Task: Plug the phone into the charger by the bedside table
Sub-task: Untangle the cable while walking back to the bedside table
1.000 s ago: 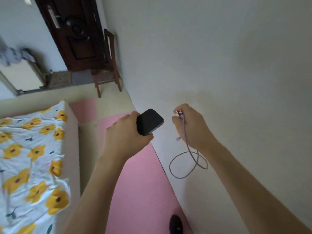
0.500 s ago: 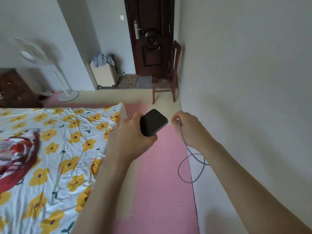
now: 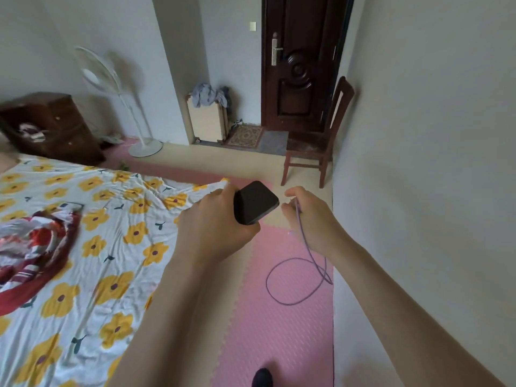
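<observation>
Hands are working above the pink foam mat [image 3: 282, 336]: the left hand [image 3: 215, 230] is gripping the black phone [image 3: 255, 203], long axis pointing up and right toward the right hand [image 3: 310, 219], which is pinching the purple charging cable [image 3: 304, 244] just beside it. Cable slack is hanging in a loop near the wall. Beyond, a wooden chair [image 3: 315, 143] is standing before the dark door [image 3: 298, 62].

Phone [image 3: 255, 203]: black, flat slab, rounded corners, dark face up, tilted, far end angled toward door side; near end hidden in grip, held in air above pink floor mat. Charging cable [image 3: 303, 263]: thin, lilac, plug end up near phone but apart from it, not connected; rest hangs down, curls into one loose loop above mat beside wall.
</observation>
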Demonstrator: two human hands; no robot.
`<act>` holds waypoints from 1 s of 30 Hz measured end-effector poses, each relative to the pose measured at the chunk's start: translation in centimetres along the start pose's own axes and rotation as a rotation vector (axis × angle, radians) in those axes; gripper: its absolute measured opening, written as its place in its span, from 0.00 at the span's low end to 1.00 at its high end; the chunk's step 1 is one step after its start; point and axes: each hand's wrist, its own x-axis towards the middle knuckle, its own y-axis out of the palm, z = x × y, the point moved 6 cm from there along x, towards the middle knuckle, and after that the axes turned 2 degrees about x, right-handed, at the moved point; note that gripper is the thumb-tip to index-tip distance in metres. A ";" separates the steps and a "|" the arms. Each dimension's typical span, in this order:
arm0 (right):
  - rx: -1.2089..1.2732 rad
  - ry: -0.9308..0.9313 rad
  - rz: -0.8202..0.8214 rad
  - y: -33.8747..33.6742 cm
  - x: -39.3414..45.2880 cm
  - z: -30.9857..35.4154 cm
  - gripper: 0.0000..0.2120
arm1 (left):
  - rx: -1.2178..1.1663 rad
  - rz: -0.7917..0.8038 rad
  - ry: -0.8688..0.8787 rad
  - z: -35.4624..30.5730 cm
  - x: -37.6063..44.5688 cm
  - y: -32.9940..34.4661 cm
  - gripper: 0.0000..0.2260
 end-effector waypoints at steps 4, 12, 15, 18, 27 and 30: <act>-0.033 -0.035 0.110 -0.5 7.8 -0.2 0.21 | -0.004 0.016 0.019 0.9 8.1 2.1 0.18; -0.092 -0.010 0.091 -3.0 19.0 -4.0 0.07 | -0.035 0.067 0.074 0.9 21.0 6.0 0.18; -0.125 -0.025 0.106 -3.2 23.1 -5.7 0.04 | -0.030 0.058 0.080 0.8 25.0 7.7 0.18; -0.087 -0.031 0.123 -3.3 27.0 -7.6 0.10 | -0.025 0.062 0.081 0.4 29.3 9.7 0.17; -0.054 0.015 0.127 -7.8 42.5 -15.2 0.20 | 0.007 0.085 0.100 -3.7 44.4 16.4 0.18; -0.020 0.051 0.143 -9.4 48.4 -17.7 0.19 | 0.012 0.095 0.104 -5.5 50.2 18.7 0.18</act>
